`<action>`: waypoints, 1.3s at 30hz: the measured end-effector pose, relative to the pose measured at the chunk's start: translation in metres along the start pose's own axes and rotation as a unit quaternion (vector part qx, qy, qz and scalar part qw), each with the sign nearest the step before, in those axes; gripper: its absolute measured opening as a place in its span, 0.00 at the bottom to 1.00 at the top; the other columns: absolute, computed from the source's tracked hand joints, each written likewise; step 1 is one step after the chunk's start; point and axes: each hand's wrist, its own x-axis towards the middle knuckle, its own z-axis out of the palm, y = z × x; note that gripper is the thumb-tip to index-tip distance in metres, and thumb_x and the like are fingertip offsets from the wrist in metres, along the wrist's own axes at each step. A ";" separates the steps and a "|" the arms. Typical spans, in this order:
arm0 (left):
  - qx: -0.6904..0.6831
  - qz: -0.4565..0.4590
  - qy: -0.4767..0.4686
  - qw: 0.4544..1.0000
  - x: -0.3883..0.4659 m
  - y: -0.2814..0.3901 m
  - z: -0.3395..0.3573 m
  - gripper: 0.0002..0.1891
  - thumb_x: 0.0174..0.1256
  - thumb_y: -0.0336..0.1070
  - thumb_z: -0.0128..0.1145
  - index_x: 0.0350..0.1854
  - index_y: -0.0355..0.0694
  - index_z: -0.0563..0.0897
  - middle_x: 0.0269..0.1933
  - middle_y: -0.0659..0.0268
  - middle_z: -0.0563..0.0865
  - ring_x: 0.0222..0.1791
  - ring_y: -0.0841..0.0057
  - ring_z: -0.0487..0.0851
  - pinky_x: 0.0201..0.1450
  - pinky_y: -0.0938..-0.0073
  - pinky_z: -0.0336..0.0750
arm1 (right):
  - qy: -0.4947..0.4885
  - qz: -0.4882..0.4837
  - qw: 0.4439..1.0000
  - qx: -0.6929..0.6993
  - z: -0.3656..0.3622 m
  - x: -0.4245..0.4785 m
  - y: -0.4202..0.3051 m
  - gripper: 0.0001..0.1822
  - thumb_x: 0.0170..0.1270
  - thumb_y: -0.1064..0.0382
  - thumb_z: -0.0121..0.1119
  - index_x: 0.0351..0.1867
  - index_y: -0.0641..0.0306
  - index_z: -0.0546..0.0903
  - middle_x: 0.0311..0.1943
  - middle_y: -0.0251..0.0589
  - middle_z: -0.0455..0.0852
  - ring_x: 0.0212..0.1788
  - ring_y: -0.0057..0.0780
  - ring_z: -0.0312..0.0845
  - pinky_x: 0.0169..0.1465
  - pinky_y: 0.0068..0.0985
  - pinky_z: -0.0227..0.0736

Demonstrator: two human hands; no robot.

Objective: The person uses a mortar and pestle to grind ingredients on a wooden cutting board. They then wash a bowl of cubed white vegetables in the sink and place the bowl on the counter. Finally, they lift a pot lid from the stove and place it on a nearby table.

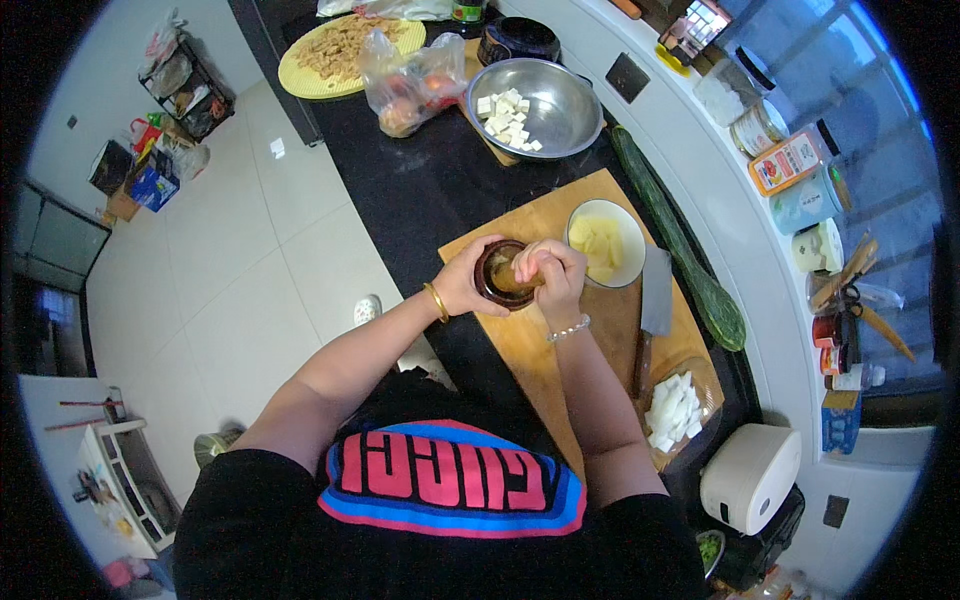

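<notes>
My left hand (463,279) is wrapped around the side of a dark brown mortar (516,304) at the edge of a wooden cutting board (540,352). In my right hand (556,276) is a wooden pestle (504,276), its lower end down inside the mortar. What lies at the mortar's bottom is hard to make out. Just right of that hand, a white bowl (636,259) holds pale yellow slices (600,244). A cleaver (655,296) lies beside the bowl on the board. White cut pieces (673,411) sit in a clear dish near the board's right corner.
Farther back stand a steel bowl (570,112) with white tofu-like cubes (510,120), a plastic bag of produce (416,86) and a yellow tray (311,82). A long green gourd (679,240) lies along the wall. Jars (787,157) line the sill; a cream appliance (750,476) stands right.
</notes>
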 end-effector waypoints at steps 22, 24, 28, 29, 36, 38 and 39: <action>0.112 -0.005 0.179 0.977 -0.006 -0.002 0.026 0.56 0.26 0.48 0.79 0.62 0.33 0.59 0.53 0.54 0.73 0.55 0.64 0.73 0.62 0.69 0.64 | -0.006 0.025 0.999 -0.037 0.004 0.009 -0.014 0.12 0.59 0.73 0.44 0.17 0.70 0.71 0.17 0.40 0.75 0.21 0.24 0.71 0.29 0.22 0.68; 0.015 -0.002 0.112 0.994 -0.001 -0.006 0.010 0.57 0.25 0.48 0.79 0.62 0.36 0.59 0.55 0.54 0.72 0.57 0.62 0.70 0.63 0.68 0.63 | 0.017 -0.027 0.999 -0.008 0.007 0.012 -0.018 0.12 0.59 0.73 0.43 0.17 0.70 0.71 0.17 0.39 0.75 0.21 0.23 0.70 0.29 0.22 0.69; 0.118 0.023 0.032 0.992 0.006 -0.008 -0.019 0.60 0.24 0.46 0.79 0.66 0.39 0.57 0.59 0.50 0.67 0.62 0.57 0.63 0.67 0.65 0.57 | 0.041 -0.048 0.997 0.039 0.005 0.004 0.013 0.12 0.60 0.72 0.44 0.18 0.70 0.71 0.17 0.39 0.75 0.21 0.24 0.71 0.30 0.22 0.69; 0.125 0.027 0.029 0.991 0.006 -0.007 -0.022 0.60 0.23 0.46 0.79 0.66 0.39 0.56 0.59 0.49 0.66 0.62 0.57 0.63 0.67 0.65 0.56 | 0.041 -0.038 0.998 0.014 0.004 0.006 0.012 0.12 0.60 0.72 0.44 0.18 0.70 0.71 0.17 0.39 0.75 0.21 0.24 0.71 0.30 0.22 0.69; 0.116 -0.035 0.192 0.974 -0.006 0.007 0.019 0.61 0.21 0.50 0.80 0.62 0.34 0.57 0.56 0.52 0.68 0.60 0.61 0.66 0.65 0.66 0.60 | 0.051 -0.045 0.998 0.017 0.008 0.008 0.010 0.12 0.58 0.73 0.44 0.16 0.71 0.71 0.16 0.39 0.74 0.21 0.24 0.70 0.30 0.22 0.69; 0.070 -0.031 0.195 0.978 -0.002 0.006 0.018 0.56 0.24 0.48 0.80 0.61 0.36 0.59 0.54 0.55 0.71 0.58 0.64 0.69 0.65 0.67 0.61 | 0.022 0.036 0.999 0.022 0.002 0.018 0.006 0.12 0.56 0.74 0.44 0.15 0.71 0.70 0.15 0.39 0.74 0.20 0.24 0.70 0.30 0.22 0.69; 0.053 -0.020 0.179 0.982 0.000 0.003 0.014 0.56 0.24 0.48 0.80 0.60 0.36 0.59 0.54 0.55 0.72 0.58 0.65 0.70 0.64 0.68 0.62 | 0.032 0.023 0.999 0.011 0.003 0.020 0.000 0.12 0.57 0.74 0.44 0.15 0.71 0.70 0.15 0.39 0.74 0.20 0.24 0.70 0.30 0.22 0.69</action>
